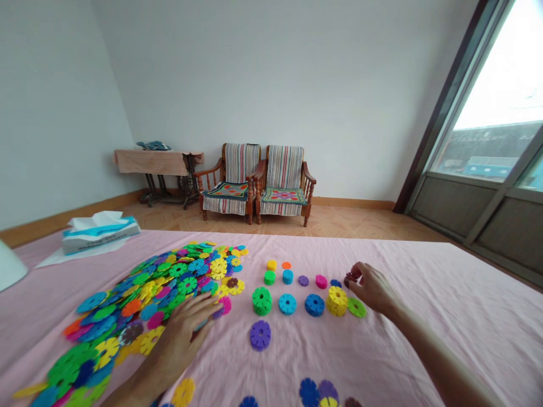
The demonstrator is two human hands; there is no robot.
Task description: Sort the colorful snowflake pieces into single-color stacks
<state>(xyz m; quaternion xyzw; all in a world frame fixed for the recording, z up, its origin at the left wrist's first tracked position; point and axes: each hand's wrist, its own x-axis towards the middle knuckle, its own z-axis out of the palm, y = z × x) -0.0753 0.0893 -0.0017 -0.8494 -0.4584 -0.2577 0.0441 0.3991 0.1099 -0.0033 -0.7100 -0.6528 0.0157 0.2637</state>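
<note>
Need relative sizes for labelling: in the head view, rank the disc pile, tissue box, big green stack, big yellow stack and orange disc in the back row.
1. Disc pile
2. Tissue box
3. Big green stack and big yellow stack: look alike, not ranked
4. Orange disc

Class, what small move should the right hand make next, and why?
Probably release the brown notched disc beside the small dark blue disc: the right hand pinches it there, at the right end of a row of small discs.
</note>
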